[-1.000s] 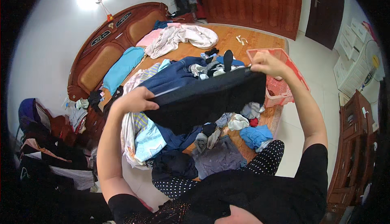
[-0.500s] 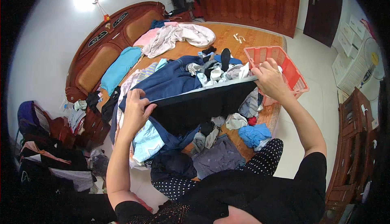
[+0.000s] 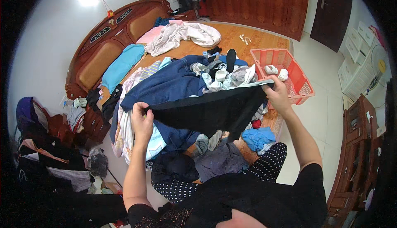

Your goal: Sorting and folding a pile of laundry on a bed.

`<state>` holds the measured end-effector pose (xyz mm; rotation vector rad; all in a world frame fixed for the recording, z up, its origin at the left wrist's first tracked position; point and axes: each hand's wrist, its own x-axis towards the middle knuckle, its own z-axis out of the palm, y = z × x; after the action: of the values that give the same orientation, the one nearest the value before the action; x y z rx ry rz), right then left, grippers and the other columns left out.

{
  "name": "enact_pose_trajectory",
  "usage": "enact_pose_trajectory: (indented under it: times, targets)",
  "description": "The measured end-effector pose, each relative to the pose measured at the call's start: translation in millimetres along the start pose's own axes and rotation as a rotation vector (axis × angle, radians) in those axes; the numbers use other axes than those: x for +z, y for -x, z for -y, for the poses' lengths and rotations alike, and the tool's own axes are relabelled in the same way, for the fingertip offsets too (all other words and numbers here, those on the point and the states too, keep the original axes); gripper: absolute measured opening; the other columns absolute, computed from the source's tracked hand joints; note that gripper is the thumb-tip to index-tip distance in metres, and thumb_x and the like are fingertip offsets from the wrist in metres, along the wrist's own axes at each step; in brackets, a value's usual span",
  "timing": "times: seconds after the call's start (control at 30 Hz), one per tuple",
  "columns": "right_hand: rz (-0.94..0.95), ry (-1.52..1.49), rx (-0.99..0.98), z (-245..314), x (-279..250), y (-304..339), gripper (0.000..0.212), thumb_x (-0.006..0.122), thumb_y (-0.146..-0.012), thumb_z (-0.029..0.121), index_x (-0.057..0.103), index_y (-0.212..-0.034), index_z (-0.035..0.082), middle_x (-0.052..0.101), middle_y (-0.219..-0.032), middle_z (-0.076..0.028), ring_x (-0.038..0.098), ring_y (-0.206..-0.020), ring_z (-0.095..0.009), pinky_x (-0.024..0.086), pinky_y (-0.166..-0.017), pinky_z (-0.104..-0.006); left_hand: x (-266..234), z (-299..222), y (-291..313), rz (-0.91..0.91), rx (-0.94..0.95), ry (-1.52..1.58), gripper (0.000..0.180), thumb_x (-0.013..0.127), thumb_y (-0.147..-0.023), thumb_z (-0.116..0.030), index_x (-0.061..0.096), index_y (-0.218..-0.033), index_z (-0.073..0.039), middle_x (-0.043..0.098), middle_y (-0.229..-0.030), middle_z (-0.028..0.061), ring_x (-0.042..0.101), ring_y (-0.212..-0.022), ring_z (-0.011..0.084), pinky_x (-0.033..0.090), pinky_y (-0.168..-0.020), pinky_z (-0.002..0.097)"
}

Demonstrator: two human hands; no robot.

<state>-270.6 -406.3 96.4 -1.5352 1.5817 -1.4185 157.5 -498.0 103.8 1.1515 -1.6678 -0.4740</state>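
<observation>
A black garment with a pale edge along its upper right side hangs stretched between my hands over the bed. My left hand is closed on its left corner, thumb against fingers. The other upper corner is pinched in my right hand, close to the red plastic basket. I cannot make out the garment's exact kind. Behind it lie a navy blue garment and a heap of mostly white and grey socks, partly hidden by the black cloth. Two white bundles sit inside the basket.
On the bed before my lap lie a dark grey garment and a blue cloth. A turquoise pillow and a pale blanket are farther back. Wooden cabinets stand at the right.
Both my hands have come down a little and the black garment hangs lower, with a slight sag. My right hand no longer covers the basket's inside, so the white bundles show.
</observation>
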Motion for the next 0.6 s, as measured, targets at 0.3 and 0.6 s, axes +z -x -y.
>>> enact_pose_trajectory:
  times: [0.3,0.6]
  targets:
    - [-0.344,-0.575,-0.244,7.5,38.7,45.3,0.023,0.046,-0.093,0.011,0.052,-0.110,-0.004,0.056,-0.099,-0.005,0.049,-0.091,-0.010,0.038,-0.083,-0.0243,14.1,-38.7,42.6,-0.460,0.273,-0.072,0.019,0.034,-0.070,0.010,0.047,-0.080,0.001,0.048,-0.080,0.0071,0.048,-0.075,0.0162,0.040,-0.073,0.0261]
    - [-0.331,-0.509,-0.374,21.1,29.0,78.9,0.015,0.048,-0.092,0.011,0.053,-0.099,-0.001,0.051,-0.088,0.000,0.045,-0.080,-0.007,0.036,-0.074,-0.0203,-7.9,-45.2,58.3,-0.578,0.575,0.182,0.009,0.034,-0.080,0.003,0.039,-0.081,-0.004,0.045,-0.076,0.0078,0.043,-0.066,0.0145,0.040,-0.068,0.0269]
